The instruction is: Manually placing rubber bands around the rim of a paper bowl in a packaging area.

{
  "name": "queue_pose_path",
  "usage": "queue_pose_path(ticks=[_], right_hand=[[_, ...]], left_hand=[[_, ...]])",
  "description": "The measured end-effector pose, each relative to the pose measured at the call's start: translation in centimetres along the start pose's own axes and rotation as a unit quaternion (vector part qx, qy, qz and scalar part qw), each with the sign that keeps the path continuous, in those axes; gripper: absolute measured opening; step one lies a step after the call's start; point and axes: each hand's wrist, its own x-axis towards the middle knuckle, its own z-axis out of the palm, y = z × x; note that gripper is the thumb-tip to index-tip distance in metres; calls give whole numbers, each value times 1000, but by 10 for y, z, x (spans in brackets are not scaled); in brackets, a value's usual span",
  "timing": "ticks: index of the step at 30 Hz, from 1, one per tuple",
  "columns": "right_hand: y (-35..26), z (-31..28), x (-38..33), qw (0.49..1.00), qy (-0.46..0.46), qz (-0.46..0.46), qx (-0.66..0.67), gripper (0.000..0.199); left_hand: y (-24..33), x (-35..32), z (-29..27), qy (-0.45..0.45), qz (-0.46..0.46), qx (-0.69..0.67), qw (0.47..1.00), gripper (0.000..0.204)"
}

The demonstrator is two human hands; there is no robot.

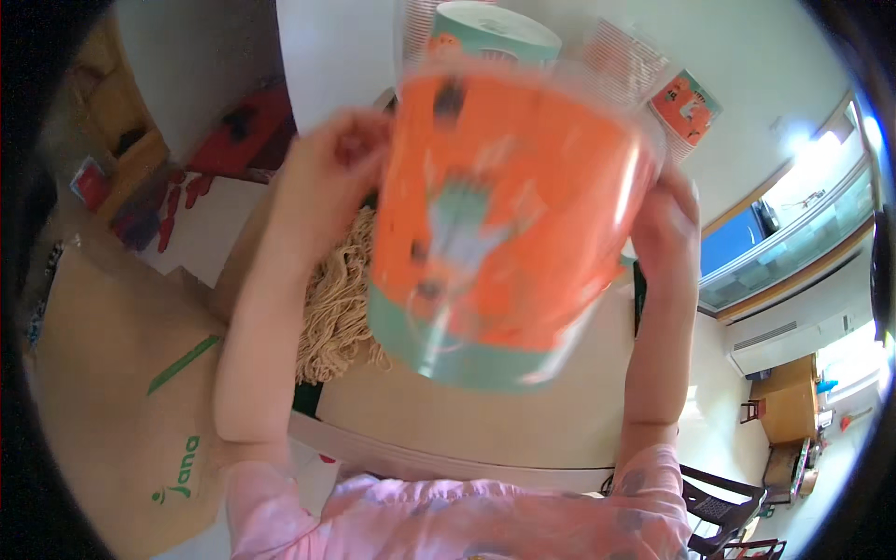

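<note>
An orange paper bucket with a green base band and a printed cartoon figure is lifted over the table, blurred by motion. It looks covered by clear, shiny plastic. My left hand is closed at its upper left edge, fingers curled. On the opposite side, my right hand grips the bucket, its fingers partly hidden behind it. Beneath my left forearm lies a heap of beige noodle-like strands, partly covered by the arm and the bucket.
Behind the bucket stand a green and orange round tub, a nested stack of cups and another orange stack. The beige tabletop stretches before me. A large cardboard box is at my left, a dark chair at lower right.
</note>
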Motion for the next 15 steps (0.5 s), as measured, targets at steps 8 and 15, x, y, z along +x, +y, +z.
queue_pose_path(ticks=[8,15], right_hand=[[66,38,-181,939,-16,65,-336,20],[69,53,-223,917,67,84,-383,22]], left_hand=[[-91,-177,-13,26,-222,143,964,7],[-134,-229,18,44,-130,283,949,8]])
